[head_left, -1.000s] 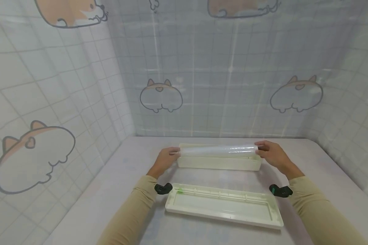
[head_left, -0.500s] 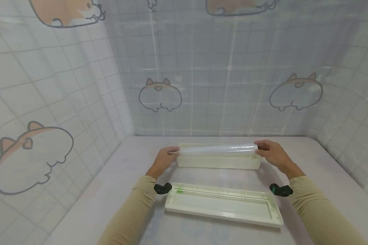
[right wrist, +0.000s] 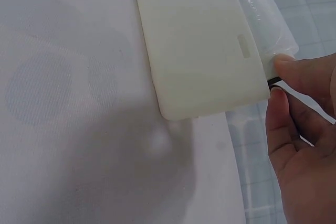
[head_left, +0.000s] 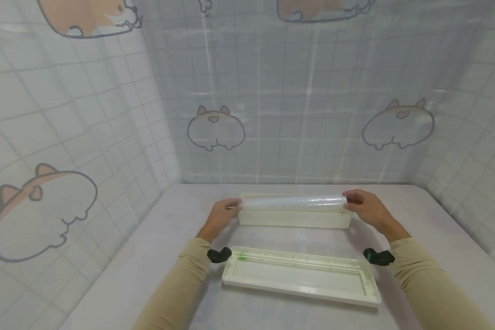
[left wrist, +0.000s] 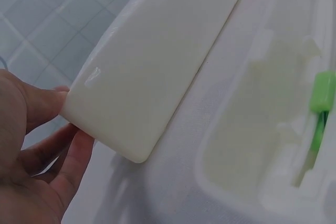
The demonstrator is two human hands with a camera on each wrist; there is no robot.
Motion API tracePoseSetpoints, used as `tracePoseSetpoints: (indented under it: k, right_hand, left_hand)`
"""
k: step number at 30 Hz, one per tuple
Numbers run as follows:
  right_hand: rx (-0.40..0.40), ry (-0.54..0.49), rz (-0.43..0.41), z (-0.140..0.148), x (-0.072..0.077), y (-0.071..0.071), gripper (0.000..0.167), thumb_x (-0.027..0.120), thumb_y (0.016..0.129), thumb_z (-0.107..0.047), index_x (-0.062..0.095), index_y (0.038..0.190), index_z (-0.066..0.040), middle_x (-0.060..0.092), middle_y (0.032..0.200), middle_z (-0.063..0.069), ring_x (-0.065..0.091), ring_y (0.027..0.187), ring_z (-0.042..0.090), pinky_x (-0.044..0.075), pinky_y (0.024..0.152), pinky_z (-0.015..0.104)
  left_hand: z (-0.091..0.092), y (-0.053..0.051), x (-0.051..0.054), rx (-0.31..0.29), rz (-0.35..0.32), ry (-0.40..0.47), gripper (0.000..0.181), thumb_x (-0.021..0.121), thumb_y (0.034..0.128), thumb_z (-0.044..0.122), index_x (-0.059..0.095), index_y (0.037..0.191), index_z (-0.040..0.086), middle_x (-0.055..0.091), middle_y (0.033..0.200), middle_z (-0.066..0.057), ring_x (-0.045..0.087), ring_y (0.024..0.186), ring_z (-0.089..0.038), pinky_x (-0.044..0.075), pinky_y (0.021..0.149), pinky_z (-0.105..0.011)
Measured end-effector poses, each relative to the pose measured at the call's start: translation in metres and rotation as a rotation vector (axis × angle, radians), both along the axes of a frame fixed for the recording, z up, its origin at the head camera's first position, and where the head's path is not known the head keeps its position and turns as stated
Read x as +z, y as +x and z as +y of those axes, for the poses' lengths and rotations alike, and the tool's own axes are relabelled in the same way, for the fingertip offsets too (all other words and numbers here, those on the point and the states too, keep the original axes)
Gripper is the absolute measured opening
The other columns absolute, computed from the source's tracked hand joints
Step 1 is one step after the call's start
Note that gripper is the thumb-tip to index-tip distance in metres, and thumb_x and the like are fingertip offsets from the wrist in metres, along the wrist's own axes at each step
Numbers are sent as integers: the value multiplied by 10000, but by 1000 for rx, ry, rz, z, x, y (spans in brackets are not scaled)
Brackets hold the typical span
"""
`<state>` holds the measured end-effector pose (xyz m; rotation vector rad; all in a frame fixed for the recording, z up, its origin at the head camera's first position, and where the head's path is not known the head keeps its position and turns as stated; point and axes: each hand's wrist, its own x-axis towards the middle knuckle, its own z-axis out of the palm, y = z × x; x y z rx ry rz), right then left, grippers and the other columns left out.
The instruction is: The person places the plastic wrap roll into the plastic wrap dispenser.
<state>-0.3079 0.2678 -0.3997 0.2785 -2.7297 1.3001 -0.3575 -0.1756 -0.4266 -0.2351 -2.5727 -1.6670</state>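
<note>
Both sets of fingers [left wrist: 77,156] [right wrist: 279,116], slightly parted, hold a plastic roll's [head_left: 293,202] ends.

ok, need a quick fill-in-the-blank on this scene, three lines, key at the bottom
1. The left hand and right hand are at opposite ____ of the film roll.
2. The small piece on the lid is coloured ____.
3. Of the box and the lid, the one nearer the head camera is the ____.

Missing words: ends; green; lid

I have both beige fabric-sleeved arms [head_left: 177,275] reaching forward, bare left hand [head_left: 220,217] and bare right hand [head_left: 370,210] turned inward, thumbs [right wrist: 307,77] opposing fingers [right wrist: 280,124].
</note>
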Motion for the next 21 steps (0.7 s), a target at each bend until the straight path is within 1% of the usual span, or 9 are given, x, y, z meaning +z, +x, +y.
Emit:
tracePoseSetpoints:
  k: [5,8,12,18,21]
  right_hand:
    - [0,2,-1,0,-1,0,474,599,1026,-200,484,1410,52,505,1401,293,465,1296,463,437,1026,592]
    - [-10,2,1,1,-2,-1,423,579,1035,-195,523,1377,46,524,1379,289,478,1275,461,442,1011,595]
    - [-43,-3,-5,1,-5,-3,357,548,1045,-187,575,1331,26,565,1342,267,525,1225,446,455,988,589]
    - [-73,-71,3,3,-10,-3,362,559,1042,-213,589,1314,25,586,1328,252,553,1205,425,456,1000,573]
    - [-77,-122,8,5,-11,1,396,575,1038,-253,588,1317,28,592,1325,244,574,1191,408,475,1001,550]
  left_hand:
    - [-1,0,-1,-18,7,32,356,669,966,143,657,1303,28,621,1315,-168,616,1167,-293,541,952,-404]
    - [-1,-1,-1,-20,11,32,362,665,969,153,651,1309,27,616,1323,-169,613,1172,-296,537,958,-409]
    - [-2,-3,-4,-18,1,26,364,664,972,163,651,1311,33,614,1328,-163,609,1173,-291,532,963,-419]
    - [-3,-7,-6,-23,-2,20,365,664,972,178,653,1312,45,621,1315,-151,607,1169,-284,524,968,-432]
    - [-4,-4,-6,-35,5,33,370,662,971,185,651,1310,38,624,1312,-157,593,1193,-298,504,993,-457]
